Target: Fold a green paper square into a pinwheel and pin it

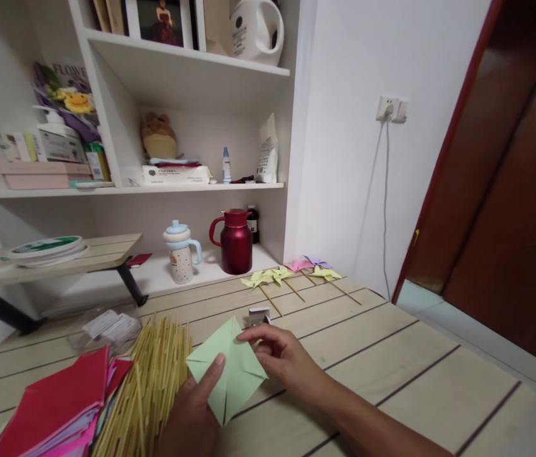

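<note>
Both hands hold a folded square of pale green paper (235, 373) just above the wooden surface (391, 368), near its front edge. The left hand (191, 416) grips it from below with the thumb pressed flat on its lower left part. The right hand (281, 357) closes its fingertips on the upper right flap. The grip looks light, so the flaps could spring open or the creases shift if either thumb eases. The loose bundle of thin wooden sticks (153, 374) lies touching the left hand, and a nudge from the wrist could roll some of them off, or push them into the stack of red and pink sheets (58, 403) beside them. A small box (259, 315) sits just behind the paper, and paper pinwheels on sticks (291, 274) lie farther back. The only writing that can be read is "FLOR" on a flowered cover (65, 71) on the left shelf. The print on the white jug (255, 28) and on the shelf packets is too small to read.
</note>
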The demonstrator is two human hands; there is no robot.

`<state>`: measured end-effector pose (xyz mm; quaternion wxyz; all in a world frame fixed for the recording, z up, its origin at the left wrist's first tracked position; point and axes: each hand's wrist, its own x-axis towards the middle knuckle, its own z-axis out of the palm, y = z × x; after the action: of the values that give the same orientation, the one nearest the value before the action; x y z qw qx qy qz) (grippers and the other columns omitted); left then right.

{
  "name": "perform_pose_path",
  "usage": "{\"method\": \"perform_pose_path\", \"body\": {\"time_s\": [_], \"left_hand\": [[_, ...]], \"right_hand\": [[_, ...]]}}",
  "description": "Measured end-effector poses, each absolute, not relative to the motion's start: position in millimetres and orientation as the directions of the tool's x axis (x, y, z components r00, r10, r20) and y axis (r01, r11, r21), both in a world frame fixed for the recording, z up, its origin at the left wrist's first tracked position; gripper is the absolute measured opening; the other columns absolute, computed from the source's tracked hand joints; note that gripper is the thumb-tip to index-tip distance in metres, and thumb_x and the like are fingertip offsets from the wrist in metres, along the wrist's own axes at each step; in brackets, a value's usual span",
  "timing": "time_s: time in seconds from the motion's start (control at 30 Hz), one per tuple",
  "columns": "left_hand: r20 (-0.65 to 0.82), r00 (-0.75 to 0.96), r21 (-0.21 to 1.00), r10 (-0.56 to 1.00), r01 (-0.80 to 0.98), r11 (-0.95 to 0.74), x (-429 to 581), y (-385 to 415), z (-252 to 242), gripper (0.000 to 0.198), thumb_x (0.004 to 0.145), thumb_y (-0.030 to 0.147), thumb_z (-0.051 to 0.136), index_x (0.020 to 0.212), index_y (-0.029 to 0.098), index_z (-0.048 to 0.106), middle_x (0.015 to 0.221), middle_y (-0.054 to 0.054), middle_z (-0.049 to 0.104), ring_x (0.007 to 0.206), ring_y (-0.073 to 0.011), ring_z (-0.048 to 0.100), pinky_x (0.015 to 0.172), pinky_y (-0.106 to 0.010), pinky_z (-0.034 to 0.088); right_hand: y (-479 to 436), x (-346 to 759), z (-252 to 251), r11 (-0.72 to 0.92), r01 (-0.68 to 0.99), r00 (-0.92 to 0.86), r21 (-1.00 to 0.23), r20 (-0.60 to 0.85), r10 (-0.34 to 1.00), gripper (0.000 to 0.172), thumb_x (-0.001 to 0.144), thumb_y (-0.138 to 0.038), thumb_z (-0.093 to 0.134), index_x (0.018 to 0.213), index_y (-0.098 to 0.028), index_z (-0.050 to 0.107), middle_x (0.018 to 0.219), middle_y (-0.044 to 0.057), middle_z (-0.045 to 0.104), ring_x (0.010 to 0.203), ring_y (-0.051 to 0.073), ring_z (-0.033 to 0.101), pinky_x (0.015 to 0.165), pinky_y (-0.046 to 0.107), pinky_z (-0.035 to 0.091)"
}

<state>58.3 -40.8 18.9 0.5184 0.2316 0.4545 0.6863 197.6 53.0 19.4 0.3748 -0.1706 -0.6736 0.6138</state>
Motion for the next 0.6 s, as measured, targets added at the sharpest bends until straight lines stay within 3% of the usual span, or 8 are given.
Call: {"method": "perform_pose_path", "body": {"time_s": [0.13, 0.33, 0.6], "left_hand": [[-0.212, -0.274, 0.788, 0.938, -0.616, -0.002, 61.6, -44.6, 25.5, 0.046, 0.073, 0.035, 0.075, 0.113, 0.015, 0.067, 0.099, -0.011, 0.076, 0.100, -0.0283, 0.069, 0.089, -0.038, 0.053], [-0.245, -0.301, 0.764, 0.922, -0.646, -0.008, 58.6, -45.6, 28.9, 0.048, 0.072, 0.036, 0.074, 0.114, 0.015, 0.067, 0.094, -0.010, 0.077, 0.089, -0.0279, 0.072, 0.082, -0.038, 0.054], [-0.191, -0.384, 0.780, 0.903, -0.618, -0.098, 53.1, -42.5, 14.2, 0.044, 0.066, 0.033, 0.080, 0.104, 0.012, 0.070, 0.079, -0.010, 0.076, 0.075, -0.0250, 0.071, 0.075, -0.036, 0.054]], "right_hand": [[53.0, 198.6, 19.7, 0.211, -0.207, -0.654, -0.955, 0.296, 0.696, 0.024, 0.080, -0.025, 0.065, 0.102, -0.021, 0.073, 0.065, -0.004, 0.050, 0.053, 0.008, 0.033, 0.051, 0.021, 0.027], [51.4, 196.6, 18.1, 0.108, -0.255, -0.658, -0.961, 0.254, 0.708, 0.027, 0.079, -0.032, 0.069, 0.105, -0.021, 0.070, 0.082, 0.000, 0.063, 0.066, 0.013, 0.060, 0.063, 0.026, 0.048], [54.6, 199.3, 14.3, 0.109, -0.307, -0.677, -0.945, 0.298, 0.673, 0.027, 0.084, -0.031, 0.068, 0.110, -0.023, 0.067, 0.087, 0.000, 0.063, 0.064, 0.013, 0.068, 0.059, 0.025, 0.051]]}}
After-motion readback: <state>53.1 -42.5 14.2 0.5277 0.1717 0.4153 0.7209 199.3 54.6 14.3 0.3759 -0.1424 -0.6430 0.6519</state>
